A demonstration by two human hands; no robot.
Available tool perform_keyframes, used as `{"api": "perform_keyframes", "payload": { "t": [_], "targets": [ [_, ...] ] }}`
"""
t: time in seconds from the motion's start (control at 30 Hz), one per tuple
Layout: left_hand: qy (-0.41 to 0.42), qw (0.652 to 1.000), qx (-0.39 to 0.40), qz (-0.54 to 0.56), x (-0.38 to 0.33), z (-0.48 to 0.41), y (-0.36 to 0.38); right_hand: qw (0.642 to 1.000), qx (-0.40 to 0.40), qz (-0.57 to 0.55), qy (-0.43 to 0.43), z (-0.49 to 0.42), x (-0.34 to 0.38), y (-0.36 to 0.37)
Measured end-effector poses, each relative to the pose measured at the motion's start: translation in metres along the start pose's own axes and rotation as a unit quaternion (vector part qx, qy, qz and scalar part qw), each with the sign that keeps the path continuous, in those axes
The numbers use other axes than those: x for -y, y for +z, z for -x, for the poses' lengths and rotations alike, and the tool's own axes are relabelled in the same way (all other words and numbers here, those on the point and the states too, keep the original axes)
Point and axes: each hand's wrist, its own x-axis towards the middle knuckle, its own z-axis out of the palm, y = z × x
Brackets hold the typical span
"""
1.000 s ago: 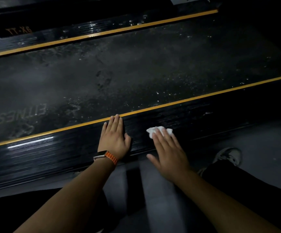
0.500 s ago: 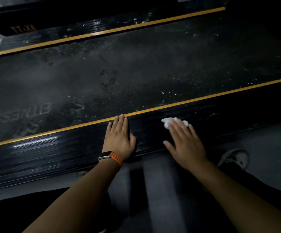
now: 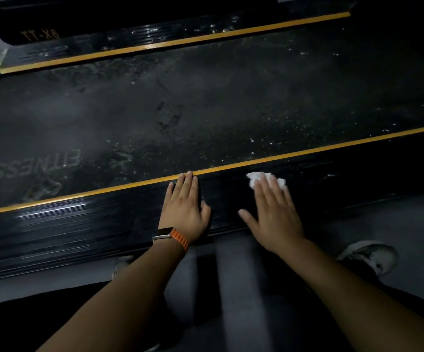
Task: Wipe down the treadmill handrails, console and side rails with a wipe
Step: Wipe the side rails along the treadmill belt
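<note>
The near side rail (image 3: 79,224) of the treadmill is black and ribbed, with a yellow stripe along its inner edge. My right hand (image 3: 274,214) lies flat on it, fingers straight, pressing a crumpled white wipe (image 3: 255,177) under the fingertips. To its left, my left hand (image 3: 184,209) rests flat on the same rail, fingers reaching the yellow stripe; an orange-strapped watch sits on that wrist. Beyond the rail lies the dusty black running belt (image 3: 206,102), and past it the far side rail (image 3: 155,39).
Grey floor (image 3: 396,219) runs along the rail's near side. My shoe (image 3: 368,255) stands on it at the right, with my dark-clad legs below. White specks dot the belt's right half.
My right hand has slid the wipe to the right along the near rail. My left hand stays planted on the rail. The view has shifted slightly.
</note>
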Motion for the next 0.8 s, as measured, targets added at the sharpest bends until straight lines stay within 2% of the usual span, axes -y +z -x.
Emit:
{"api": "perform_keyframes", "payload": {
  "t": [0.1, 0.17, 0.23, 0.3, 0.4, 0.5, 0.6, 0.67, 0.8],
  "targets": [
    [0.002, 1.000, -0.006, 0.004, 0.000, 0.000, 0.000, 0.997, 0.015, 0.009, -0.073, -0.010, 0.008, 0.003],
    [-0.001, 1.000, 0.002, 0.003, 0.000, -0.001, 0.000, 0.998, 0.020, 0.015, -0.053, -0.014, -0.014, -0.005],
    [-0.002, 1.000, 0.001, 0.003, 0.000, 0.000, 0.001, 1.000, 0.023, 0.015, 0.002, -0.012, -0.034, -0.010],
    [0.001, 1.000, -0.001, 0.005, 0.001, -0.001, 0.002, 0.998, 0.043, 0.015, 0.031, -0.014, -0.028, -0.010],
    [0.001, 1.000, -0.008, 0.002, 0.001, 0.000, 0.003, 0.999, 0.044, -0.005, -0.019, -0.022, 0.007, -0.006],
    [0.001, 1.000, -0.006, 0.007, 0.001, -0.001, 0.003, 0.996, 0.065, 0.011, -0.058, -0.027, 0.002, -0.009],
    [0.000, 1.000, -0.004, 0.008, 0.001, -0.001, 0.003, 0.998, 0.055, 0.012, -0.006, -0.026, -0.019, -0.013],
    [0.000, 1.000, -0.007, 0.008, 0.001, -0.001, 0.003, 0.997, 0.079, 0.004, 0.021, -0.032, -0.013, -0.015],
    [0.004, 1.000, -0.009, 0.007, 0.001, 0.000, 0.004, 0.992, 0.113, -0.002, -0.056, -0.050, 0.021, -0.017]
  ]
}}
